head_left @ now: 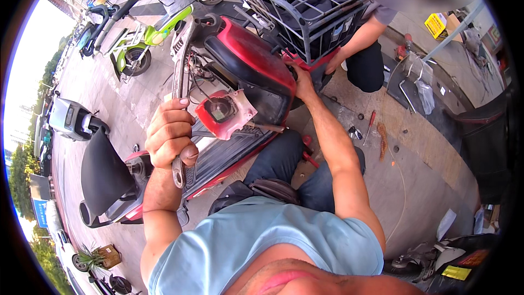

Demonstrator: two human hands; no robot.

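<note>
My left hand (170, 134) is wrapped round a long metal wrench (178, 74). Its ring end pokes out below my fist, and the other end reaches up to the scooter's handlebar area. Beside that hand, a red dashboard piece with a round gauge (221, 110) hangs loose among cables. The red scooter (248, 49) stands before me, its front to the right. My right hand (302, 83) is closed at the scooter's front, just under the wire basket (305, 33); its fingertips are hidden, so what it grips cannot be made out.
Another person's hand (332, 64) touches the red part under the basket. A red-handled screwdriver (370, 124) lies on the pavement to the right. A green scooter (144, 41) and a silver scooter (71, 117) stand to the left. A black seat (486, 142) is at the far right.
</note>
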